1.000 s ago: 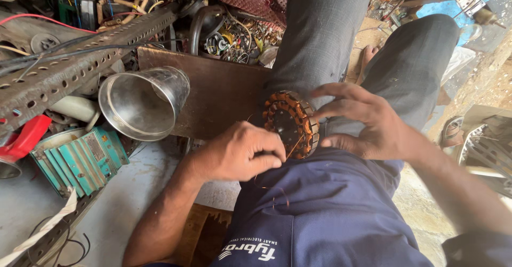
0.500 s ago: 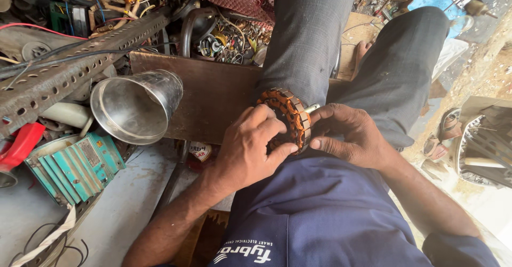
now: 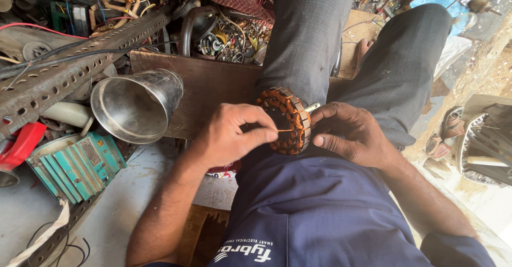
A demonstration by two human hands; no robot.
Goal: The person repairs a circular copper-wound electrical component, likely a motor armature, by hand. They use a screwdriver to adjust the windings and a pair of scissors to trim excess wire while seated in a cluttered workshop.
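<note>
Since half a second ago my left hand (image 3: 229,136) has slid off the face of the copper-wound stator (image 3: 286,121) and now sits just to its left, while my right hand (image 3: 349,133) has barely shifted on the other side. The stator stands on edge on my lap, against my left thigh in grey trousers (image 3: 309,37), with its ring of orange coils turned toward my left hand.

My left fingers (image 3: 261,134) are curled nearly closed, thumb and forefinger pinched on a thin strand of copper wire (image 3: 287,130) that runs straight across to the coils. My right fingers (image 3: 333,141) are bent around the stator's right rim, thumb lying along its lower edge, steadying it; a short metal shaft (image 3: 312,107) pokes out just above them.

To my left a shiny steel funnel (image 3: 136,104) lies on its side with its mouth toward me, resting against a brown wooden board (image 3: 213,85). Below the funnel sits a teal finned metal block (image 3: 74,165) on the grey tabletop (image 3: 122,203). A rusty perforated angle bar (image 3: 69,69) slants across above them, over a heap of wires and scrap parts. Far right, a sandal (image 3: 450,125) lies on the dusty floor near a pale fan grille (image 3: 488,144).
</note>
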